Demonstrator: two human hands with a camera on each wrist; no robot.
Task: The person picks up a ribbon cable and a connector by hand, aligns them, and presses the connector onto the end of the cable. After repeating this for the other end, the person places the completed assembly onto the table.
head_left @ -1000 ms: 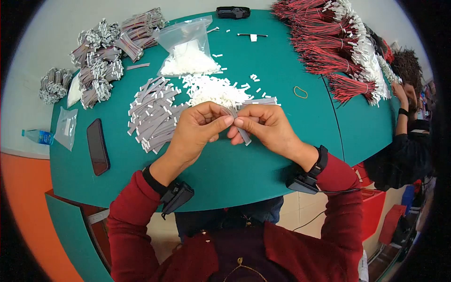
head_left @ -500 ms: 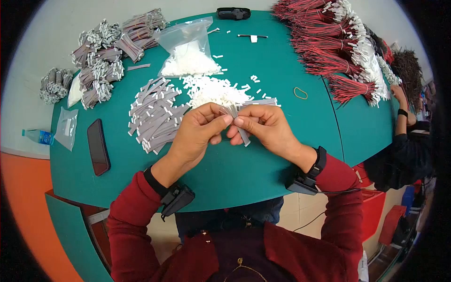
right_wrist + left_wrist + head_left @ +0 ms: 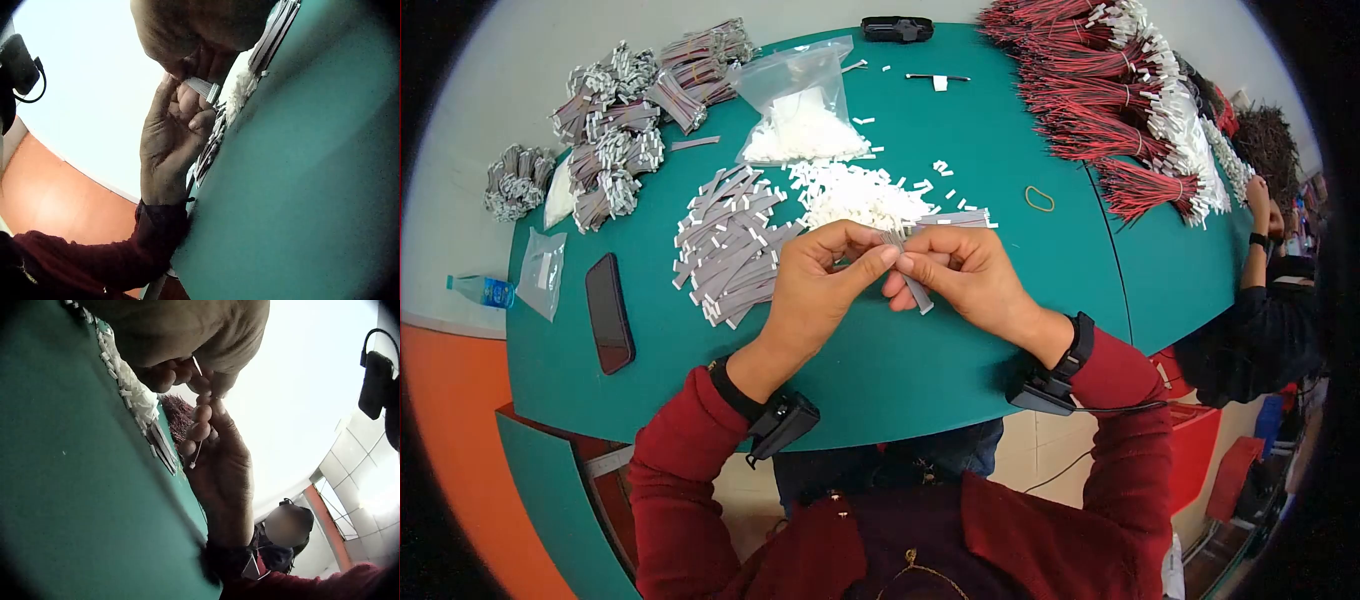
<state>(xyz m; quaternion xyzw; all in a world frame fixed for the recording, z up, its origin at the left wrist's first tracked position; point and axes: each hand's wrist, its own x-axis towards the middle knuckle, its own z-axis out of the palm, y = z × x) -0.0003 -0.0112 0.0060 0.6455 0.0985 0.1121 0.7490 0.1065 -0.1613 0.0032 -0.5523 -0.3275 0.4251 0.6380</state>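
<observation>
A short grey ribbon cable (image 3: pixel 917 293) is held between both hands over the table. My left hand (image 3: pixel 820 285) pinches it near its upper part with thumb and fingers. Thumb to thumb with it, my right hand (image 3: pixel 975 275) pinches the same cable, whose lower end sticks out below the fingers. In the right wrist view the cable's wires fan out to a white connector (image 3: pixel 213 94) by the left fingers. Just beyond the hands lies a heap of small white connector housings (image 3: pixel 855 195). A spread of grey ribbon cables (image 3: pixel 725 250) lies left of them.
A clear bag of white housings (image 3: pixel 800 125) stands behind the heap. At left are a phone (image 3: pixel 608 313), a bottle (image 3: pixel 482 291) and cable bundles (image 3: pixel 615 140). Red-black wire bundles (image 3: pixel 1100 95) and a rubber band (image 3: pixel 1040 197) lie right. Another person's arm (image 3: pixel 1256 240) reaches in.
Both hands stay at the same spot, pinching the cable. The fanned wires between the thumbs have shifted slightly, and the left hand has tilted a little. The other person's hand at the right has moved.
</observation>
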